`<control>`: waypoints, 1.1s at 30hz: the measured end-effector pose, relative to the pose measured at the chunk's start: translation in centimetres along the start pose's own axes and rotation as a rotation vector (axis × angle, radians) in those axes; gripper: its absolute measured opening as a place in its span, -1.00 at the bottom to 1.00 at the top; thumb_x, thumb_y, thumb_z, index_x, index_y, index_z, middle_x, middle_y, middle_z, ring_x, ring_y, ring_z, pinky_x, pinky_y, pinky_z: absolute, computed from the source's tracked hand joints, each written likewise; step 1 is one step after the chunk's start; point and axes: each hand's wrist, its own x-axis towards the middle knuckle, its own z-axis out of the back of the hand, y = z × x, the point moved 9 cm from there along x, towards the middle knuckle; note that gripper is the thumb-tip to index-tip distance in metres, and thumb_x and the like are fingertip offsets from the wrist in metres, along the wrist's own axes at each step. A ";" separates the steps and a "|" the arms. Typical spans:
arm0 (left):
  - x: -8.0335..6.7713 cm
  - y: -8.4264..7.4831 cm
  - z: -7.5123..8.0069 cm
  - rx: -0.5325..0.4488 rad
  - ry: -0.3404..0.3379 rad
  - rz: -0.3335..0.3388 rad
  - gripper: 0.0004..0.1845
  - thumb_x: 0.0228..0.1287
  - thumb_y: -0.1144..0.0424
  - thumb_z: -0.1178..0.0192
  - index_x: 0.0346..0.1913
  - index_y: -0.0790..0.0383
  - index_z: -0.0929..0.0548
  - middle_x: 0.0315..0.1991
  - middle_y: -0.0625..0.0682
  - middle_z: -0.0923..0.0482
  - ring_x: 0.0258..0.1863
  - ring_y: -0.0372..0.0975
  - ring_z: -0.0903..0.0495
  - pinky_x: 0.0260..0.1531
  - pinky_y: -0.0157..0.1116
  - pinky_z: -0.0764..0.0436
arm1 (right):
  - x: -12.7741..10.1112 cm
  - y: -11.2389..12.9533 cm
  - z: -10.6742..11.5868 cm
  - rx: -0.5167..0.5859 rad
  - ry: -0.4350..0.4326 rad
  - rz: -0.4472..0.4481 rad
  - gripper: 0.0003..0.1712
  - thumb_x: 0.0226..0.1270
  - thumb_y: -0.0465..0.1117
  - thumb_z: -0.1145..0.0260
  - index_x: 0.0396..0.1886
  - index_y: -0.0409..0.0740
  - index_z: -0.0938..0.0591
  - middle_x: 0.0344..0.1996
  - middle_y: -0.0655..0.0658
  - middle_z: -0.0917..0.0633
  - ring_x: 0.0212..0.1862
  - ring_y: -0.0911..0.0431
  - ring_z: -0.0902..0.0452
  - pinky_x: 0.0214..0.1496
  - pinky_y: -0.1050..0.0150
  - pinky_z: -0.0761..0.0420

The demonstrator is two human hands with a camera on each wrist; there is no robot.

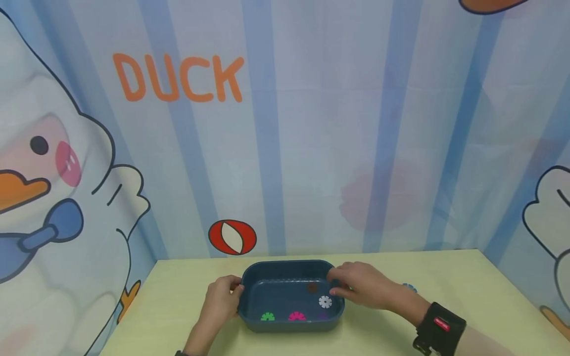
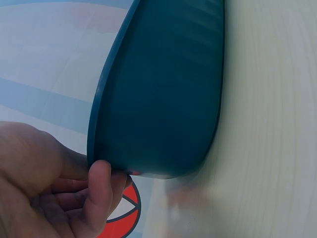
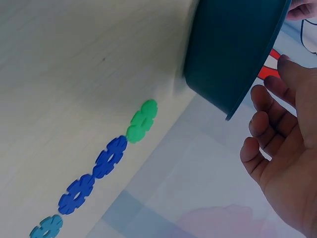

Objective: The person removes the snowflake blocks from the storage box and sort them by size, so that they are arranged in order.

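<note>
A dark blue-green plastic basin [image 1: 291, 326] stands on the table. At its left end my left hand [image 1: 222, 298] grips the rim; the left wrist view shows this hand [image 2: 59, 188] with its fingertips on the basin's corner. Over the right rim reaches my right hand [image 1: 367, 285], its fingers loosely bent with nothing seen between them, also in the right wrist view [image 3: 287, 134]. Inside the basin lie snowflake-shaped plastic discs: a white disc [image 1: 325, 301], a brown disc [image 1: 312, 287], a pink disc [image 1: 296, 316], a green disc [image 1: 267, 316] and a dim purple disc [image 1: 322, 315].
Right of the basin, more discs form a row on the pale table [image 1: 178, 306]: a green disc [image 3: 142, 121], two dark blue ones, the nearer being a blue disc [image 3: 110, 156], and a light blue disc [image 3: 46, 226]. Behind the table hangs a striped curtain [image 1: 311, 148] with duck drawings.
</note>
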 end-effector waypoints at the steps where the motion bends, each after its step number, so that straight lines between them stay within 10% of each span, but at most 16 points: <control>1: 0.0 0.0 0.0 0.002 0.000 0.000 -0.75 0.50 0.45 -0.22 0.12 0.50 -0.69 -0.08 0.29 -0.75 -0.30 -0.11 -0.75 -0.61 -0.30 -0.77 | 0.2 0.3 -0.1 0.003 0.003 0.010 -0.85 0.53 -0.02 -0.40 -0.04 0.08 -0.69 -0.31 0.18 -0.68 -0.34 0.38 -0.46 -0.29 0.36 -0.59; 14: 0.1 0.1 0.0 0.003 -0.007 0.001 -0.76 0.50 0.45 -0.22 0.11 0.49 -0.69 -0.07 0.28 -0.75 -0.25 -0.07 -0.76 -0.59 -0.29 -0.78 | 2.4 2.4 -1.0 0.036 0.019 0.069 -0.81 0.52 0.01 -0.40 0.05 0.23 -0.73 -0.15 0.21 -0.79 -0.32 0.44 -0.47 -0.13 0.28 -0.53; 33: -0.1 0.0 0.0 -0.002 -0.005 -0.008 -0.74 0.49 0.45 -0.22 0.13 0.51 -0.68 -0.06 0.30 -0.74 -0.29 -0.12 -0.74 -0.62 -0.32 -0.76 | 4.6 3.6 -3.8 0.084 0.127 0.055 -0.65 0.48 0.09 -0.42 0.04 -0.01 -0.73 -0.55 0.28 -0.50 -0.46 0.42 -0.35 -0.17 0.32 -0.59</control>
